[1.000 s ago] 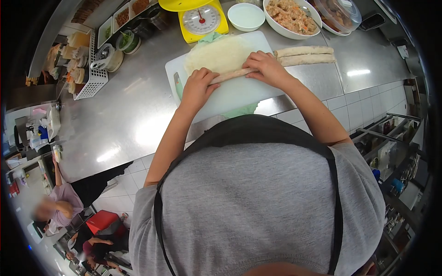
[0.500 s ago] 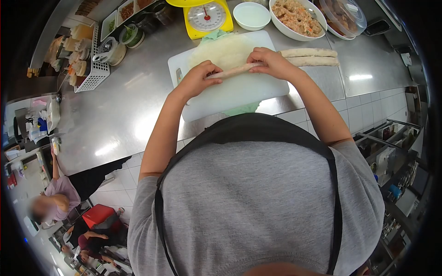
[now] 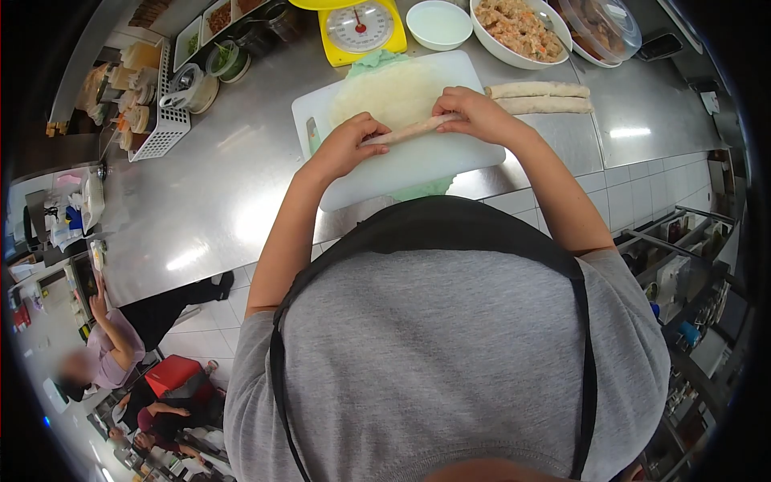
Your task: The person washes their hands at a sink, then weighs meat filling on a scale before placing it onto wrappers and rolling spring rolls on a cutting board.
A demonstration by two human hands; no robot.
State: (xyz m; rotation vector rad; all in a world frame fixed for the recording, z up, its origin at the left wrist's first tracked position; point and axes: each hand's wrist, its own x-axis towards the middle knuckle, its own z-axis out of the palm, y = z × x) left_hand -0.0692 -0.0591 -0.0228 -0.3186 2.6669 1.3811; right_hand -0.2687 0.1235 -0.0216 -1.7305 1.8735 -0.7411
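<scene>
A pale, thin roll with filling inside [image 3: 414,131] lies across the white cutting board [image 3: 385,181], one end in each hand. My left hand [image 3: 353,145] pinches its left end with thumb and fingers. At the right end, my right hand [image 3: 470,111] grips it the same way, fingers curled. Behind the roll, a round, pale wrapper sheet [image 3: 377,92] is spread flat on the board. Two similar filled rolls [image 3: 542,98] rest side by side on the steel counter, right of the board.
Behind the board stand a yellow scale [image 3: 361,32], a bowl of clear liquid [image 3: 439,26] and a bowl of minced filling [image 3: 518,32]. A lidded container [image 3: 598,28] is at back right. Left is a white basket [image 3: 165,120] of jars. A co-worker [image 3: 116,345] stands at lower left.
Both hands and the roll have shifted slightly towards me on the board. At lower left, the co-worker's arm and body have moved a little.
</scene>
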